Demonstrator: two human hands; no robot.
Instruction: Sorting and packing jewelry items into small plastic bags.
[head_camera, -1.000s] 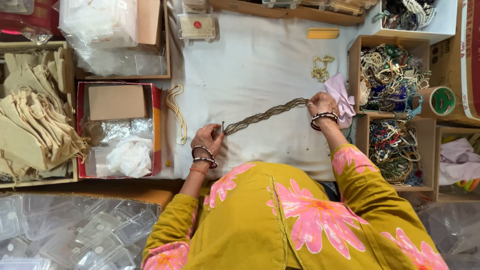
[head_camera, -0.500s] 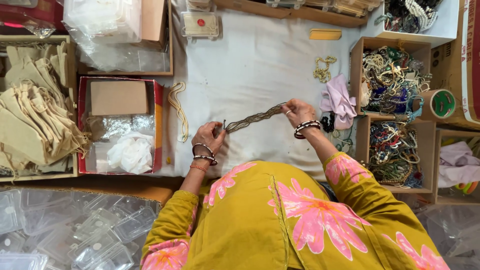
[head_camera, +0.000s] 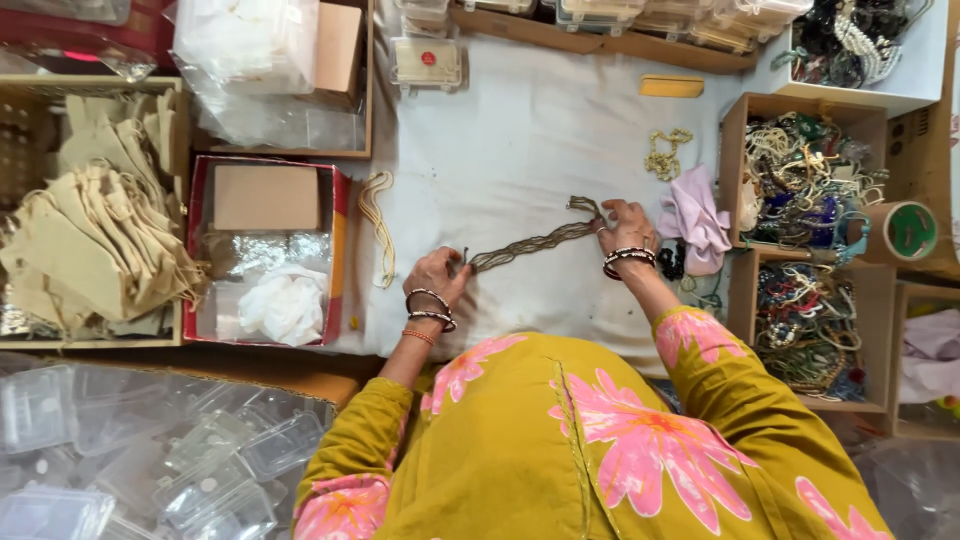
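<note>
Holding a bundle of thin grey-brown cords (head_camera: 535, 242) stretched across the white cloth (head_camera: 520, 130), the person pinches one end in the left hand (head_camera: 437, 272) and grips the looped end with the right hand (head_camera: 622, 222). Both wrists wear bangles. A gold chain (head_camera: 667, 153) lies beyond the right hand, a pink cloth (head_camera: 695, 220) just beside it, and a red box (head_camera: 265, 250) sits left of the cloth.

dull grey-brown multi-strand metal bead necklace (head_camera: 535, 240) lies on matt, slightly creased white cloth sheet (head_camera: 520, 130); glossy clear plastic boxes (head_camera: 150, 460), brown cardboard box (head_camera: 805, 175).
</note>
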